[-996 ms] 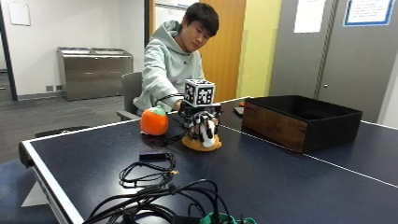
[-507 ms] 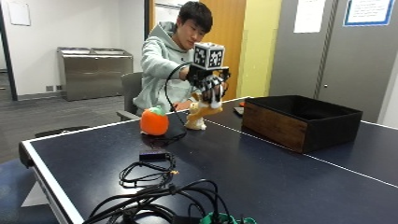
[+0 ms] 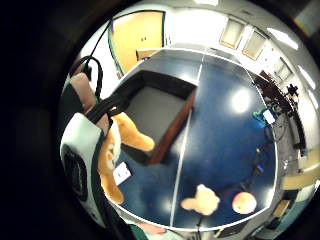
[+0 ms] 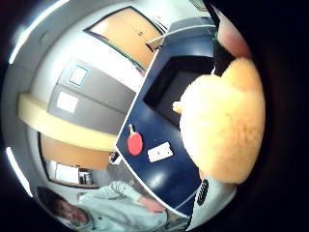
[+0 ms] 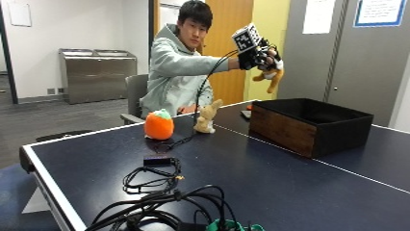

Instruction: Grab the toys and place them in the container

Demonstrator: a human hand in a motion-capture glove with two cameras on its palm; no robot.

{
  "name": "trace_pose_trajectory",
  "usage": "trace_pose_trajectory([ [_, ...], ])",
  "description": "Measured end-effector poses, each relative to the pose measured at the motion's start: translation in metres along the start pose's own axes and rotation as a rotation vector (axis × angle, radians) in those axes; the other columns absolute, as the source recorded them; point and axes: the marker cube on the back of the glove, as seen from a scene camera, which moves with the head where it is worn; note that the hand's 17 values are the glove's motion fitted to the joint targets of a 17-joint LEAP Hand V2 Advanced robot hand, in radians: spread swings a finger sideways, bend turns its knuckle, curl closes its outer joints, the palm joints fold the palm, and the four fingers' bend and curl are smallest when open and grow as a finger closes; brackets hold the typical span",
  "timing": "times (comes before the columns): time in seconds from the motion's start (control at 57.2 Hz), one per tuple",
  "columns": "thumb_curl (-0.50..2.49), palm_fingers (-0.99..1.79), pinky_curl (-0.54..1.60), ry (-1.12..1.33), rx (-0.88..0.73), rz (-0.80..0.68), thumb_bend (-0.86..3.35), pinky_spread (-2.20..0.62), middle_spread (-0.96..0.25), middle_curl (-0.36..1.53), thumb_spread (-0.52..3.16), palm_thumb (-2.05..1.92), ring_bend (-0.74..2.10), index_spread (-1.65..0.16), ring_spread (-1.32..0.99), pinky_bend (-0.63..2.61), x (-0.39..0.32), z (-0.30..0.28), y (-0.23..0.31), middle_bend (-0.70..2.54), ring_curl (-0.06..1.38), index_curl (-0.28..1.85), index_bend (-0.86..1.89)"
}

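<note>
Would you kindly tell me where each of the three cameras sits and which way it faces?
Outside view: across the table, facing the seated person; the gloved right hand holds a plush toy raised above the container.
Little finger side palm view: on the palm, looking down into the container; fingers and strap show.
Thumb side palm view: on the palm, mostly filled by the plush toy; the person's sleeve shows.
All share the container.

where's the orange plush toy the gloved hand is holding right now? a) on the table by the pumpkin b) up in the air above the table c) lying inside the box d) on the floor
b: the gloved right hand grips the orange plush toy raised in the air, not yet inside the dark box.
</note>
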Motion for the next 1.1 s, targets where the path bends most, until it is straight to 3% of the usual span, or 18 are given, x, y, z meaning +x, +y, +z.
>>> trace_pose_trajectory([
  [0.07, 0.81, 0.94, 0.39, -0.143, -0.092, 0.117, 0.07, -0.46, -0.37, 0.36, 0.25, 0.84, 0.88, -0.4, -0.41, 0.86, -0.022, 0.014, -0.001, 0.32, 0.45, 0.37, 0.16],
  [0.105, 0.78, 0.52, 0.43, -0.161, -0.193, 0.101, 0.06, -0.43, -0.3, 0.31, 0.48, 0.79, 0.87, -0.37, -0.37, 0.99, -0.018, 0.024, 0.001, 0.13, 0.44, 0.3, -0.03],
  [0.14, 0.75, 0.18, 0.47, -0.187, -0.259, 0.088, 0.03, -0.36, -0.23, 0.32, 0.6, 0.73, 0.83, -0.35, -0.31, 1.03, -0.017, 0.029, 0.004, 0.13, 0.47, 0.32, 0.02],
  [0.157, 0.7, -0.32, 0.49, -0.203, -0.271, 0.085, -0.07, -0.28, -0.15, 0.31, 0.66, 0.58, 0.57, -0.32, -0.24, 1.08, -0.019, 0.031, 0.006, 0.09, 0.41, 0.32, 0.01],
  [0.192, 0.66, -0.43, 0.48, -0.222, -0.273, 0.081, -0.1, -0.21, -0.09, 0.29, 0.75, 0.48, 0.45, -0.3, -0.17, 1.09, -0.031, 0.03, 0.012, 0.1, 0.39, 0.3, 0.03],
  [0.28, 0.58, -0.38, 0.42, -0.205, -0.27, 0.119, -0.06, -0.1, 0.0, 0.25, 0.91, 0.36, 0.28, -0.27, -0.07, 1.07, -0.023, 0.018, 0.021, 0.08, 0.27, 0.24, 0.06],
  [0.367, 0.53, -0.35, 0.4, -0.102, -0.274, -0.094, -0.04, -0.03, 0.04, 0.22, 1.01, 0.31, 0.22, -0.26, -0.01, 1.06, 0.044, -0.004, 0.03, 0.08, 0.25, 0.22, 0.08],
  [0.454, 0.49, -0.34, 0.39, -0.081, -0.282, 0.095, -0.03, 0.02, 0.05, 0.21, 1.08, 0.28, 0.18, -0.26, 0.02, 1.04, 0.036, -0.021, 0.048, 0.08, 0.25, 0.2, 0.08],
  [0.577, 0.45, -0.33, 0.38, 0.161, -0.319, 0.053, -0.02, 0.05, 0.06, 0.19, 1.13, 0.26, 0.17, -0.26, 0.04, 1.02, 0.108, -0.035, 0.073, 0.09, 0.25, 0.19, 0.09],
  [0.682, 0.43, -0.33, 0.37, 0.05, -0.45, 0.09, -0.02, 0.07, 0.06, 0.18, 1.16, 0.25, 0.16, -0.26, 0.06, 1.01, 0.074, -0.043, 0.134, 0.09, 0.25, 0.19, 0.09],
  [0.821, 0.4, -0.31, 0.37, 0.062, -0.636, 0.107, -0.02, 0.08, 0.06, 0.17, 1.16, 0.23, 0.15, -0.27, 0.06, 1.04, 0.097, -0.012, 0.204, 0.09, 0.23, 0.18, 0.09],
  [0.944, 0.39, -0.3, 0.38, 0.137, -0.768, 0.175, -0.02, 0.09, 0.06, 0.15, 1.17, 0.23, 0.17, -0.28, 0.08, 1.11, 0.148, 0.025, 0.235, 0.08, 0.23, 0.18, 0.09],
  [1.101, 0.4, -0.01, 0.4, 0.173, -0.762, 0.228, 0.05, 0.06, 0.06, 0.13, 1.2, 0.38, 0.36, -0.3, 0.08, 1.2, 0.157, 0.067, 0.268, 0.09, 0.28, 0.18, 0.14],
])
